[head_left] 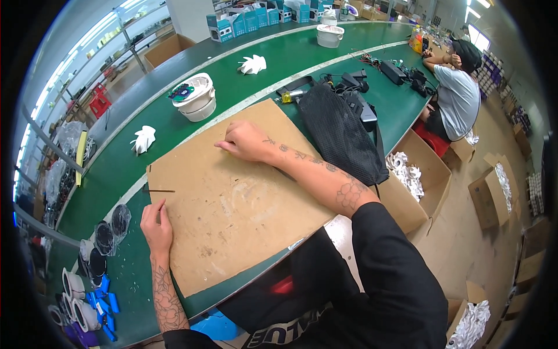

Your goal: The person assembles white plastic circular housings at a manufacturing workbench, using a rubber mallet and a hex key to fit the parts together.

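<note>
A worn sheet of brown cardboard (256, 192) lies on the green bench in front of me. My right hand (245, 141) rests near its far edge, fingers curled into a loose fist, and no object shows in it. At the sheet's left edge is my left hand (156, 228), its fingers bent and held together, also with nothing visible in them. Just beyond the left fingertips, a thin dark strip (158, 191) lies across the cardboard's edge. Right of the sheet sits a black mesh bag (336, 129), close to my right forearm. The undersides of both hands are hidden.
White fan wheels (144, 139) and white round housings (199, 104) stand on the green belt beyond. Black power adapters (392, 72) and a yellow-handled screwdriver (290, 97) lie to the right. Blue cylindrical parts (103, 308) are near left. A seated co-worker (459, 90) is at far right.
</note>
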